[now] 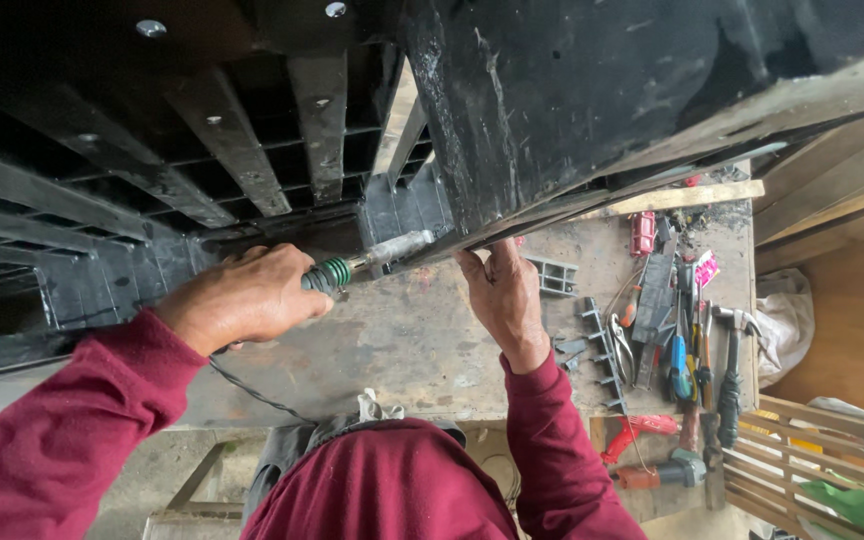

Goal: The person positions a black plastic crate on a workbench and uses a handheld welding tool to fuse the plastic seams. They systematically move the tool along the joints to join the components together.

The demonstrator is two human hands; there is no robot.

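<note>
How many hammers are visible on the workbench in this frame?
1. A grey metal-headed hammer with a dark handle lies at the right end of the stained wooden workbench, beside the pile of hand tools. Others may be hidden in that pile.
</note>
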